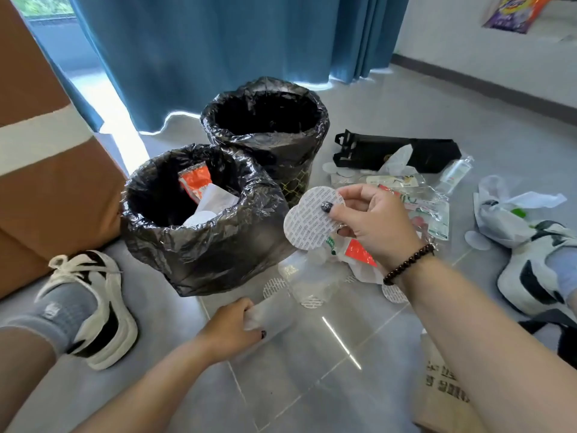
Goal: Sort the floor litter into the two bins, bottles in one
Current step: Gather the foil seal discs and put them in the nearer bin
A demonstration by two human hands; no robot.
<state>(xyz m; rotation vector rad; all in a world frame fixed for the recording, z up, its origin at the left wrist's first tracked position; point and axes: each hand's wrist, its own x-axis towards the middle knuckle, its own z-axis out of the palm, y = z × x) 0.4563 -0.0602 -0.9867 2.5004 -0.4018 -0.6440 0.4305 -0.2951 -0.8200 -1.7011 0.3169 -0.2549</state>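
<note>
I'm counting two black-lined bins: near bin (199, 214) holding wrappers, far bin (265, 120) looking dark inside. Right hand (371, 223) pinching two or three white round seals (309, 217) beside near bin's rim. Left hand (231, 329) gripping clear plastic wrapper (274, 310) on floor (312, 370). One clear bottle (456, 173) lying right of far bin, among litter.

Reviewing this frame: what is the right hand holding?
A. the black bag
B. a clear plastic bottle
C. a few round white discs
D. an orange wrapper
C: the right hand pinches a few overlapping white discs beside the near bin, while the clear bottle lies untouched on the floor further right.
</note>
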